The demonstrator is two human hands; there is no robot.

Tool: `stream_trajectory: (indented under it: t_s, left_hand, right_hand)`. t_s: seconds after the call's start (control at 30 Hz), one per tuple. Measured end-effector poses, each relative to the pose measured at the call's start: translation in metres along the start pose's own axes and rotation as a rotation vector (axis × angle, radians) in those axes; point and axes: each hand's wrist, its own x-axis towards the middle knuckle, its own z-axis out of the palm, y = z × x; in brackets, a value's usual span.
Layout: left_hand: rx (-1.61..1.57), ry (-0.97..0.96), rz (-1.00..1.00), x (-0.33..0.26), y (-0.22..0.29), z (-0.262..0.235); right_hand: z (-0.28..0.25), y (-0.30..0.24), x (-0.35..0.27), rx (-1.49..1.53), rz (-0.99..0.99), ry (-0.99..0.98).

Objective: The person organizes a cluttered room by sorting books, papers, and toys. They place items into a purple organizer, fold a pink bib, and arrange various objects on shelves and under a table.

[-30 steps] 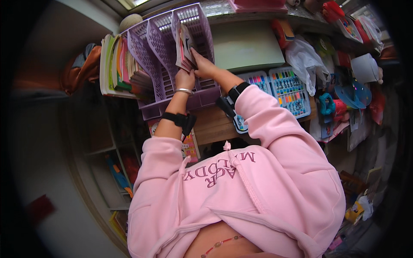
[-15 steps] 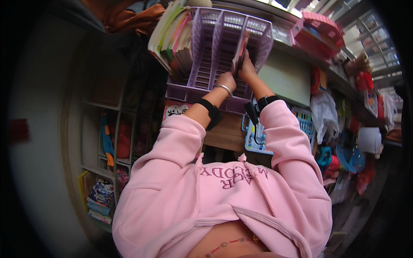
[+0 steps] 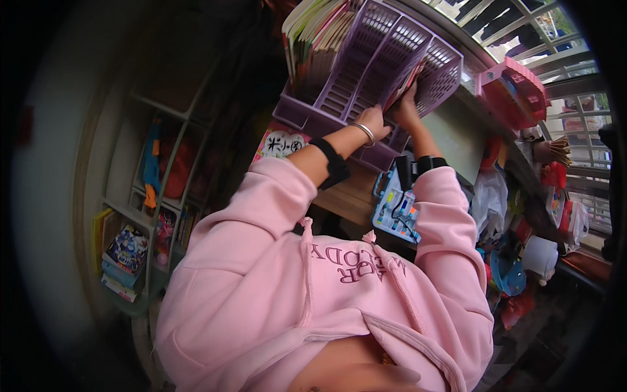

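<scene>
A purple plastic book rack (image 3: pixel 307 112) with upright dividers stands on the desk ahead of me. A few thin books (image 3: pixel 403 86) lean in its right-hand part. My right hand (image 3: pixel 406 112) lies along their right side, thumb up, its fingers partly hidden behind them. My left hand (image 3: pixel 373 121), with a silver bangle at the wrist, has its fingers curled at their near lower end. A row of books (image 3: pixel 313 42) fills the leftmost compartment.
A blue-and-white case of markers (image 3: pixel 394 206) lies by my right forearm. A picture book (image 3: pixel 279 144) pokes out under the rack. To the right are a pink house-shaped box (image 3: pixel 513 95) and a plastic bag (image 3: pixel 490 199). Shelves with books (image 3: pixel 127 251) stand left.
My view has shifted, so the rack appears farther right and tilted. Both hands stay at the thin books in the rack's right part.
</scene>
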Motion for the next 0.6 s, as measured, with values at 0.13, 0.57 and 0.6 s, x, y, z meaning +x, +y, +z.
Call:
stream_trajectory:
  t_s: [0.13,0.57,0.6]
  left_hand:
    - [-0.412,0.111,0.153,-0.053,-0.036,-0.056]
    - [-0.751,-0.005,-0.783,-0.217,-0.233,-0.166]
    - [-0.756,-0.058,-0.819,-0.227,-0.24,-0.159]
  right_hand:
    - [-0.026,-0.005,-0.002,-0.065,0.1,0.012]
    - [-0.073,-0.073,-0.046,0.101,0.084,0.286]
    - [-0.078,-0.081,-0.057,0.127,0.094,0.309]
